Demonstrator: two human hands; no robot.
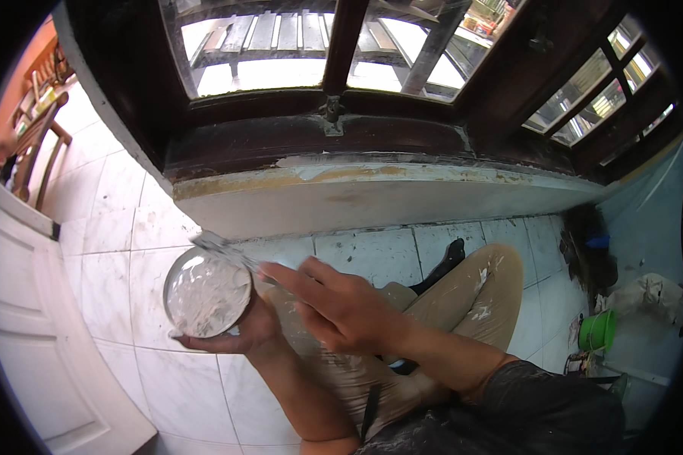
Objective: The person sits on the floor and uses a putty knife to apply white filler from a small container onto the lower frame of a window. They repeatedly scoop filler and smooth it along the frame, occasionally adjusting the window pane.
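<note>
My left hand [256,326] is closed around the underside and near edge of a round, shallow dish [167,305], held up off the floor. White paste like wall putty [209,296] is spread across the dish. In my right hand [345,307] is a flat-bladed putty knife [218,244], smeared by motion, its blade over the dish's far edge. Whether the blade touches the paste I cannot tell. Beyond both hands runs a low white wall [357,208] with a patchy, yellowish-stained top edge beneath a dark wooden window frame [265,140].
My bent legs in tan, paint-spotted trousers [470,292] rest on white floor tiles [178,387]. A white panelled door [45,326] stands at the left, a wooden chair [42,148] behind it. At the right are a green bucket [598,331] and a crumpled pale bag [653,299].
</note>
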